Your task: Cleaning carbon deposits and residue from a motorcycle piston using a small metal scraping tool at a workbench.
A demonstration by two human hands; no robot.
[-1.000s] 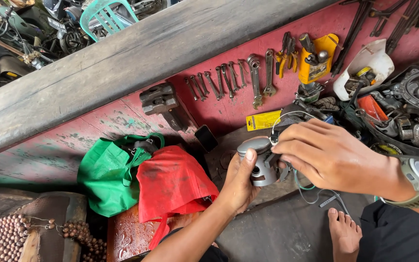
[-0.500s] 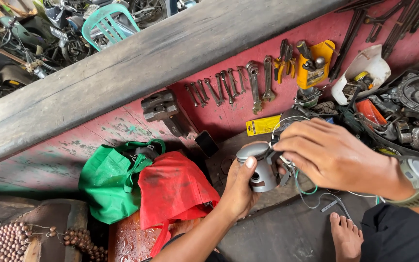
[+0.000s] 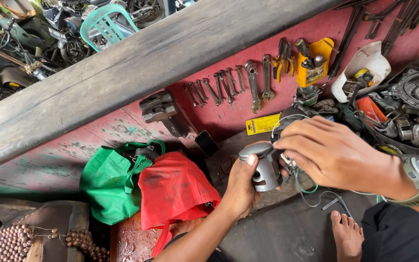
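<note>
Worn red-painted wooden workbench (image 3: pixel 64 162) carries a green fabric bag (image 3: pixel 112 184); a red fabric bag (image 3: pixel 173 191) touches its right side. Further right: black rectangular phone (image 3: pixel 206 143), yellow rectangular label (image 3: pixel 262 124).

Piston (image 3: pixel 266 167) sits centre-right, held betw. both hands: left hand (image 3: pixel 242 187) under and left of it, thumb on top; right hand (image 3: pixel 333 155) right of it and partly over it. Wires (image 3: pixel 311 194) hang below right hand, w/ a bare foot (image 3: pixel 347 235) below those. Two bags left of piston, touching: one bag (image 3: pixel 112 182) further left, other bag (image 3: pixel 175 191) next to left forearm. Wrenches (image 3: pixel 233 85) hang in a row on wall (image 3: pixel 209 109) behind the hands. Beam (image 3: pixel 136 68) runs above wrenches. Engine parts (image 3: pixel 413 111) piled far right. Beads (image 3: pixel 10 245) bottom-left corner.
</note>
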